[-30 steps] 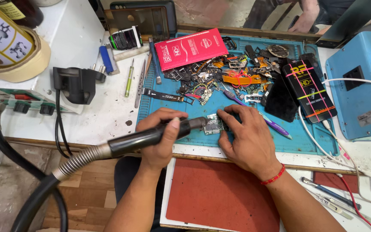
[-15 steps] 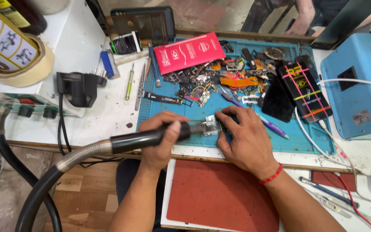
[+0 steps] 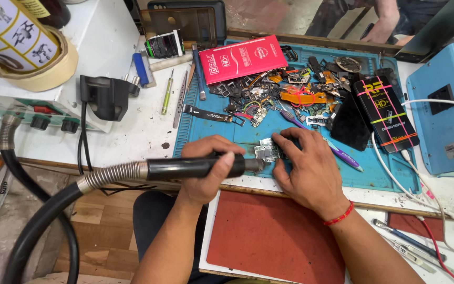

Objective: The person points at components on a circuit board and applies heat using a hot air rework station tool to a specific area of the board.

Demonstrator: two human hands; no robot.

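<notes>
On the blue mat (image 3: 227,134) in front of you lies a red packet (image 3: 243,59) beside a heap of small phone parts (image 3: 285,97). A black box with coloured stripes (image 3: 385,113) sits to the right, near a light blue machine (image 3: 445,113). A purple pen (image 3: 337,152) rests on the mat. To your left you see a black plug (image 3: 106,97), a roll of tape (image 3: 45,73) and tweezers (image 3: 179,100).

White workbench top (image 3: 132,131), stained and scuffed, wooden edge strip along front. Blue work mat (image 3: 379,173) spread over it. Wood-plank floor (image 3: 101,226) below at left. Mirror or glass panel (image 3: 290,16) along back edge. Even, bright light.
</notes>
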